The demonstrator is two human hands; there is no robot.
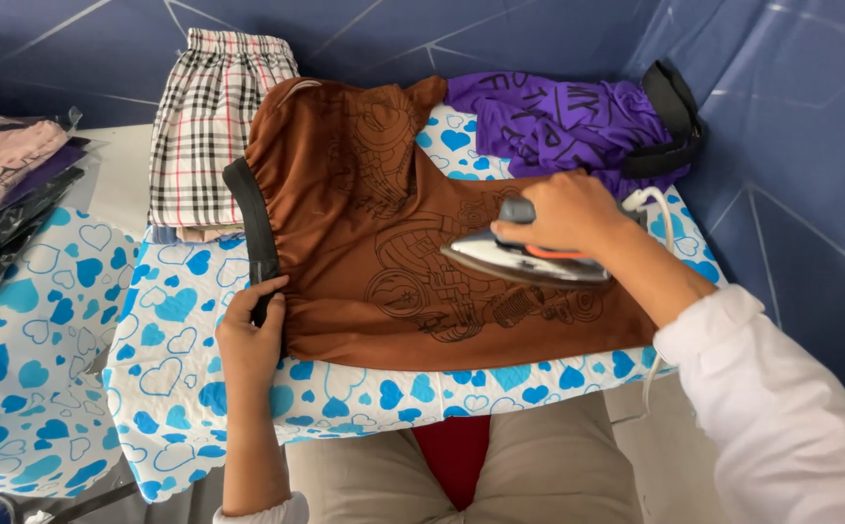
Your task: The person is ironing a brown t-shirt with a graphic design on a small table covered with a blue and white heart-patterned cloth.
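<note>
Brown shorts [364, 233] with a dark line print and a black waistband lie flat on a padded board covered in white cloth with blue hearts [190, 378]. My right hand [563, 212] grips the handle of a grey electric iron [524, 260], which rests on the right part of the shorts. My left hand [251, 335] pinches the black waistband at the shorts' lower left corner and holds it down.
A plaid garment [204, 126] lies at the board's far left and a purple one with a black band [578, 121] at the far right. Bagged folded clothes [5, 184] are stacked at the left. Blue walls close in behind and to the right.
</note>
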